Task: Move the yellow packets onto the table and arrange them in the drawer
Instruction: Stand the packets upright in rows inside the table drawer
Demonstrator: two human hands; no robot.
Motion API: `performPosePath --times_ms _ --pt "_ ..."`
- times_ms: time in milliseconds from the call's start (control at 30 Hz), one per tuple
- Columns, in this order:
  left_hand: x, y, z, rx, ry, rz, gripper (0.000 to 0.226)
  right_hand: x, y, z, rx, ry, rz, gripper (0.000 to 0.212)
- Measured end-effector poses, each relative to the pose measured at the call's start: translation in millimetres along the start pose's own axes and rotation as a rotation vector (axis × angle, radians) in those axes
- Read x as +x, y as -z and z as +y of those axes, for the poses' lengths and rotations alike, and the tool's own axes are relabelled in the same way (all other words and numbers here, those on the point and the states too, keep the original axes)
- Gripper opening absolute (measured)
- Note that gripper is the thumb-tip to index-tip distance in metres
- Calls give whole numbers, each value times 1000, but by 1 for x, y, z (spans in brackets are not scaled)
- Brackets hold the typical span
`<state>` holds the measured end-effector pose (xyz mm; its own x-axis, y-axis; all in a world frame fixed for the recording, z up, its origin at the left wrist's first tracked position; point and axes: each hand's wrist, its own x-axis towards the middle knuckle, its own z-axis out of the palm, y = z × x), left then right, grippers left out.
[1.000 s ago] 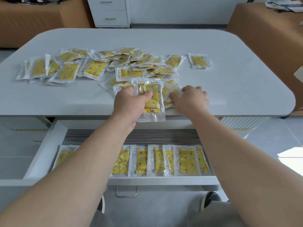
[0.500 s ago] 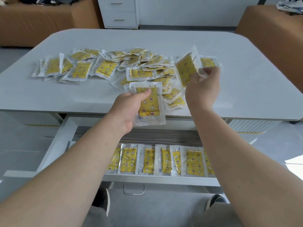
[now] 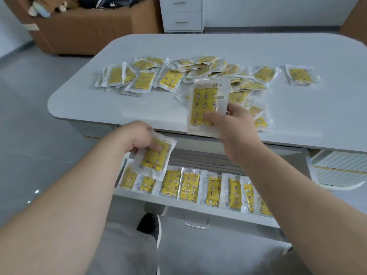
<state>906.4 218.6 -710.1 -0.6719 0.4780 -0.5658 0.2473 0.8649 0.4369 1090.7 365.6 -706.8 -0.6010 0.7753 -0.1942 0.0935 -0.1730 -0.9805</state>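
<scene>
Several yellow packets in clear wrappers (image 3: 170,79) lie scattered across the grey table (image 3: 297,108). Below its front edge an open white drawer (image 3: 178,203) holds a row of packets (image 3: 189,186) standing side by side. My left hand (image 3: 142,138) grips one packet (image 3: 156,155) just above the drawer's left end. My right hand (image 3: 236,128) holds another packet (image 3: 206,104) upright over the table's front edge.
A brown sofa (image 3: 89,26) stands at the back left and a white drawer cabinet (image 3: 182,14) behind the table. A white ribbed unit (image 3: 337,167) sits under the table at right. My shoe (image 3: 148,223) is on the grey floor below the drawer.
My left hand has carried its packet off the table down to the drawer's left end. My right hand has brought its packet nearer, over the table's front edge. The camera swung right.
</scene>
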Motion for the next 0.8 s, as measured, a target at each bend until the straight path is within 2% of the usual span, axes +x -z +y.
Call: performPosePath --times_ms 100,233,300,433,633,800 --pt "10 4 -24 206 69 41 85 -2 -6 12 -74 -39 -34 19" --pt "27 1 -51 309 98 3 83 -4 -16 22 -138 -59 -74 19" --pt "34 -3 -60 354 95 -15 78 -4 -19 28 -149 -78 -98 26" --pt "46 -9 -70 594 32 3 63 -4 -25 35 -147 -119 -169 38" --pt "68 -18 -88 765 -60 -28 47 -9 -28 35 -152 -163 -244 28" --pt "78 -30 -91 1104 -136 51 31 -12 -26 36 -169 -208 -299 36"
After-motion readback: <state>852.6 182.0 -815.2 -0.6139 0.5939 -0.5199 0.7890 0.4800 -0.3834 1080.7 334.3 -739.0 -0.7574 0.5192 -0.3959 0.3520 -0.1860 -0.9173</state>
